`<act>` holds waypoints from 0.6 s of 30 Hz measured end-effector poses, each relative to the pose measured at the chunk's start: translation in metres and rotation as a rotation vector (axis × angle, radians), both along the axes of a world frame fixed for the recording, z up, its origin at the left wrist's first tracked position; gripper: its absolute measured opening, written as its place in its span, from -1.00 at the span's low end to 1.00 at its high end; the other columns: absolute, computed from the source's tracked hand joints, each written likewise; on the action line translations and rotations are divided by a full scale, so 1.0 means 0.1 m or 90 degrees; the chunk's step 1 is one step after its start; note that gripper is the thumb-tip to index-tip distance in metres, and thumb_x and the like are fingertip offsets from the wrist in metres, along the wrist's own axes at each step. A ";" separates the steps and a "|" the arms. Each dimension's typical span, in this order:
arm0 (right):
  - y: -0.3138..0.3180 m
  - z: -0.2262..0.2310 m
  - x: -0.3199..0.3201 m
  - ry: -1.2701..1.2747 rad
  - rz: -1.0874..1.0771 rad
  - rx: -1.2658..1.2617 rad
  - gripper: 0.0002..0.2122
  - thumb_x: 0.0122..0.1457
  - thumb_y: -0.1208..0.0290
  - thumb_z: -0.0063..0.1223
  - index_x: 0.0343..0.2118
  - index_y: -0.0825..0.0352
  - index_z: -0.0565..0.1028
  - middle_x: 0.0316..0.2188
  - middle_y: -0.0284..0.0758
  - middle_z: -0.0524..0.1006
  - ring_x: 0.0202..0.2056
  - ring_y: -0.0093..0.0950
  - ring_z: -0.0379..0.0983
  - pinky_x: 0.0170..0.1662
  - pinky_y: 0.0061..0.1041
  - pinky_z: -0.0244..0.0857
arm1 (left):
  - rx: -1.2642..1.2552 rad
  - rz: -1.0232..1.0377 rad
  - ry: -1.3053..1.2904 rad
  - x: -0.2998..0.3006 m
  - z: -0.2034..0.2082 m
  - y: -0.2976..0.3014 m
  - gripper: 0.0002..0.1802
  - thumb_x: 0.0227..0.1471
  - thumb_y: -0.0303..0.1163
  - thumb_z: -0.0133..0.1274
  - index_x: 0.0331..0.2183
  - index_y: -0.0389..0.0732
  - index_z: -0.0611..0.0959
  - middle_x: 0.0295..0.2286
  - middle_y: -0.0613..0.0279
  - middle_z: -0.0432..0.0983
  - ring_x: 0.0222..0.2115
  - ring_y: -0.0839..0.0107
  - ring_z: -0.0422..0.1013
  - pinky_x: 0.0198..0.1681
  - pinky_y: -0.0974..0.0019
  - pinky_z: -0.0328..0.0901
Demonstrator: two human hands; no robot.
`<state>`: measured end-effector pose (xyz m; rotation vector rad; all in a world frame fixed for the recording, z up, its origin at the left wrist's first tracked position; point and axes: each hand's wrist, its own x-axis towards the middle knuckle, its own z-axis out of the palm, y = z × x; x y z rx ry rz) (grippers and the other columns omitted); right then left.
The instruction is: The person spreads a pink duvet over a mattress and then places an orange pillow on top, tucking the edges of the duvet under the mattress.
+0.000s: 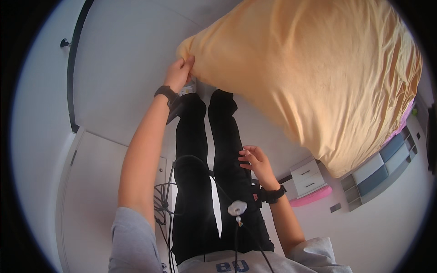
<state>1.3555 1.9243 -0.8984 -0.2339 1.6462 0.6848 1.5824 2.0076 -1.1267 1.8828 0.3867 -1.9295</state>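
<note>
My left hand [180, 72] is closed on the near left corner of a large yellow-orange bed cover [273, 59], its fingers pinching the fabric. The cover spreads away to the far right, smooth in its middle and gathered into many folds toward its right side. Down beside my right thigh hangs my right hand [256, 163], fingers loosely curled but apart, with nothing in it. It does not touch the cover. Whatever lies under the cover is hidden.
A white bedside cabinet [306, 178] and a pink cushioned piece [312, 196] stand to my right. Beyond them is a grey-and-blue headboard [380, 170] with shelves. To my left are a white door [100, 195] and wall. Black cables [164, 200] hang by my legs.
</note>
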 end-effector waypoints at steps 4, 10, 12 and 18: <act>-0.13 -0.01 -0.01 0.018 0.012 -0.012 -0.76 0.11 0.43 -0.25 -0.18 0.43 0.23 -0.29 -0.24 0.37 -0.30 -0.49 0.34 -0.29 -0.56 0.30 | -0.074 -0.139 -0.188 0.00 -0.07 0.01 -0.47 -0.03 0.01 -0.24 -0.50 -0.32 0.49 -0.67 0.25 0.37 -0.61 0.48 0.28 -0.52 0.41 0.19; -0.11 -0.12 0.15 -0.012 -0.004 -0.030 -0.77 0.10 0.45 -0.24 -0.19 0.41 0.25 -0.30 -0.24 0.37 -0.32 -0.50 0.35 -0.30 -0.57 0.30 | -0.022 -0.671 -0.502 1.45 -0.68 0.81 -0.63 -0.03 -0.20 -0.33 -0.43 -0.25 0.50 -0.43 -0.04 0.41 -0.35 -0.01 0.29 -0.30 0.10 0.18; -0.04 -0.16 0.16 -0.003 0.005 -0.012 -0.77 0.10 0.44 -0.25 -0.18 0.41 0.25 -0.31 -0.24 0.37 -0.32 -0.50 0.34 -0.30 -0.57 0.29 | 0.058 -0.678 -0.528 2.06 -0.67 1.13 -0.62 -0.03 -0.25 -0.36 -0.50 -0.26 0.51 -0.54 0.02 0.44 -0.49 0.12 0.36 -0.39 0.14 0.22; -0.05 -0.24 0.16 0.004 0.030 -0.018 -0.76 0.11 0.42 -0.26 -0.19 0.41 0.24 -0.31 -0.24 0.37 -0.31 -0.50 0.34 -0.30 -0.56 0.29 | 0.117 -0.209 -0.079 0.94 -0.42 0.47 -0.40 -0.15 0.21 -0.22 -0.52 -0.19 0.51 -0.71 0.35 0.32 -0.76 0.59 0.22 -0.75 0.56 0.05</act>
